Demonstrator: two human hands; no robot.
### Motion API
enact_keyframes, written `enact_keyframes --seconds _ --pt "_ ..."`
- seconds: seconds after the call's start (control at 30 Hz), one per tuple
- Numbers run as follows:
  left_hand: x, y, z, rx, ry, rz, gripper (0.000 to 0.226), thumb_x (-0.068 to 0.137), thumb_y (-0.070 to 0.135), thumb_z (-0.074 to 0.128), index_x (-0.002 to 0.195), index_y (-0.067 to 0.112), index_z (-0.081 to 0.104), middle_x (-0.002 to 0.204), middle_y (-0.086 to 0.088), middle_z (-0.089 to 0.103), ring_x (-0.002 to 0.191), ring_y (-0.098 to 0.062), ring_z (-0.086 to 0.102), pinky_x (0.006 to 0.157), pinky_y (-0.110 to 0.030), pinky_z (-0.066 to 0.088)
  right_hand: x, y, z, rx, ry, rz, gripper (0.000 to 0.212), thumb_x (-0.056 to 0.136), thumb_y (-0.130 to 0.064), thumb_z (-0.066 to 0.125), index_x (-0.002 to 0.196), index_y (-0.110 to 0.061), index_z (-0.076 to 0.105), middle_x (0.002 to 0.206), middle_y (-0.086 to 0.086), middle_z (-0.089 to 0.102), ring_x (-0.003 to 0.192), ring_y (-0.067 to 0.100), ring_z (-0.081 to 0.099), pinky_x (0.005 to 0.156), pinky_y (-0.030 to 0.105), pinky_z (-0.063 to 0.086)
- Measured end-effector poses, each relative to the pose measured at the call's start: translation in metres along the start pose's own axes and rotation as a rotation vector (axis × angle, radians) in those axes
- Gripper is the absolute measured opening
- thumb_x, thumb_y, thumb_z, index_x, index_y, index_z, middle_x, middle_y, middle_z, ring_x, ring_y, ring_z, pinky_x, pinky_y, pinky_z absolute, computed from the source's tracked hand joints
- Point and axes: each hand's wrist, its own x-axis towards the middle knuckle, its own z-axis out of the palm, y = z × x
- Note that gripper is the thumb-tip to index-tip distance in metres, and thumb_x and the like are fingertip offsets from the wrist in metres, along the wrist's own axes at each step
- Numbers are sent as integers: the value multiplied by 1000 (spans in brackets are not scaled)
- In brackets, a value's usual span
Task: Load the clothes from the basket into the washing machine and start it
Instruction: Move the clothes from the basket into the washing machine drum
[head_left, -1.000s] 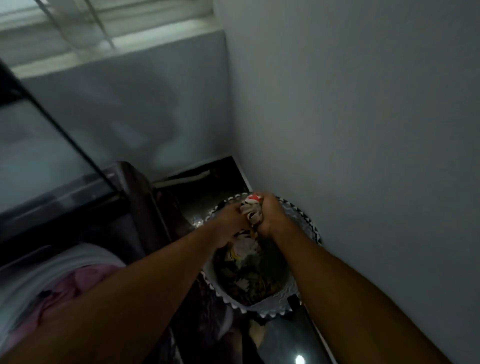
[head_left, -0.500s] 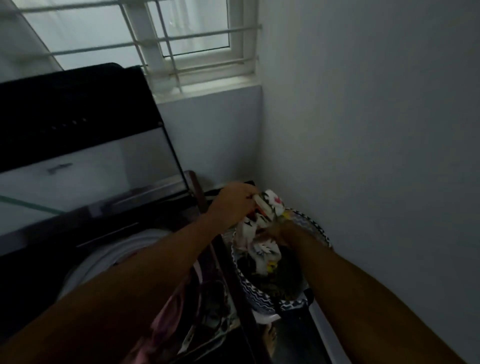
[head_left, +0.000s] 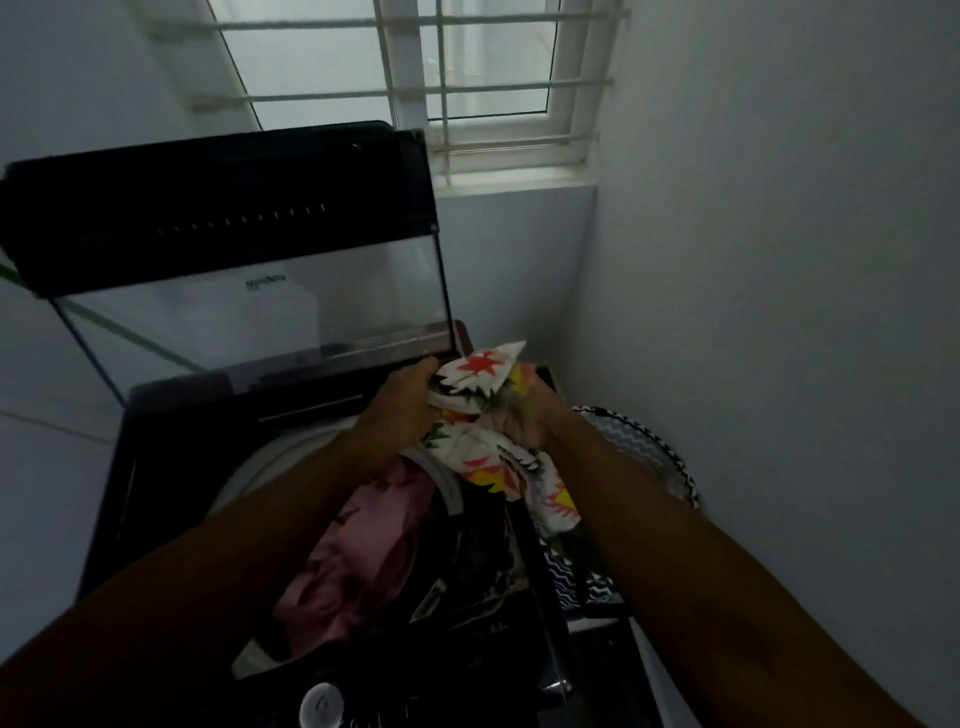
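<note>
A white garment with red, yellow and green prints (head_left: 480, 374) hangs bunched between both hands, above the right rim of the washing machine. My left hand (head_left: 402, 402) grips its left side and my right hand (head_left: 524, 421) grips its right side. The top-loading washing machine (head_left: 156, 452) stands on the left with its glass lid (head_left: 249, 306) raised. A pink garment (head_left: 363, 551) lies in the drum. The basket (head_left: 649, 447), black-and-white patterned, sits on the right between machine and wall, partly hidden by my right arm.
A grey wall (head_left: 779, 312) runs close along the right side. A barred window (head_left: 441, 83) is behind the machine. A round knob (head_left: 319, 701) shows on the machine's near panel.
Both hands have lifted the printed garment up out of the basket and carried it left, over the machine's right edge. The view has swung up and left toward the machine.
</note>
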Motion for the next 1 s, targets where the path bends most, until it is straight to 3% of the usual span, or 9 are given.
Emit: enact_keyframes --seconds 0.1,0.17,0.27,0.47,0.63,0.73,0.8,0.87,1.0 --pt "-24 -17 -11 -53 201 -43 47 72 -9 65 117 7 63 114 -17 54 107 -28 56 87 -24 38 1 2 -12 -671 148 1 31 92 -7 54 123 -5 59 96 10 62 79 23 61 67 30 56" --pt "-38 -28 -22 -79 377 -49 51 65 -17 63 112 3 67 111 -18 53 102 -28 56 87 -22 36 -3 5 -22 -1114 104 47 48 87 -10 63 134 -15 53 119 10 59 105 28 60 85 34 52" --pt "-56 -40 -34 -35 437 -43 50 58 -16 64 103 6 70 105 -12 48 93 -25 56 82 -25 42 -10 16 -19 -1051 -13 206 67 86 -11 69 143 -25 38 134 17 49 117 42 53 88 48 49" --pt "-74 -52 -22 -67 202 -170 55 68 18 73 119 25 54 111 -4 49 98 -30 59 80 -39 51 5 36 26 -1436 374 -295 28 85 -19 63 108 -3 66 109 18 67 105 35 63 87 36 49" --pt "-65 -46 -12 -131 14 -154 110 79 37 72 151 40 -12 102 -8 65 88 -30 64 77 -42 54 -2 27 74 -1124 212 -516 25 82 -25 67 99 -7 71 92 11 71 80 15 68 80 34 52" --pt "-66 -49 -12 -201 -20 -156 83 83 37 68 151 40 20 120 -12 63 104 -31 63 79 -30 48 6 28 91 -1080 25 -377 19 73 -12 62 86 -2 73 82 11 71 71 12 60 72 25 46" --pt "-69 -57 -13 -178 -2 -203 48 85 43 62 131 36 51 119 -11 64 105 -32 63 77 -31 48 0 27 96 -1043 -90 -248 21 74 10 56 89 7 70 78 18 67 69 17 59 64 26 44" --pt "-75 -67 -14 -76 27 -247 31 87 43 60 110 23 57 109 -13 65 100 -34 64 77 -35 50 -8 26 93 -851 -142 -125 28 82 14 54 105 7 68 79 18 67 62 15 63 57 25 50" --pt "-91 -84 -17 -52 38 -315 35 84 48 59 109 25 65 107 -7 68 92 -28 68 76 -38 57 -3 29 63 -1285 200 -334 32 82 -14 68 113 -8 66 110 16 65 100 32 63 84 44 54"
